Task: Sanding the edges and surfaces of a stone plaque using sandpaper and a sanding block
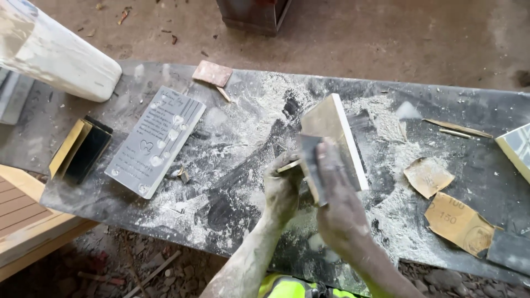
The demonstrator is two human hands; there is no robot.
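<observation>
My left hand [282, 185] grips the near lower edge of a flat rectangular slab [331, 129] with a white edge, held tilted on its side above the dusty dark worktop [232, 176]. Pressed against the slab's face is my right hand [337, 198], holding a dark sheet of sandpaper [310, 160]. Both hands and forearms are coated in grey dust. White powder lies thick on the worktop around the slab.
A grey engraved plaque [155, 139] lies left of centre, with a black and gold piece [80, 148] beside it. A white stone block [55, 52] sits at the top left. Worn sandpaper sheets [455, 218] lie at the right. A wooden plank [27, 221] is at the lower left.
</observation>
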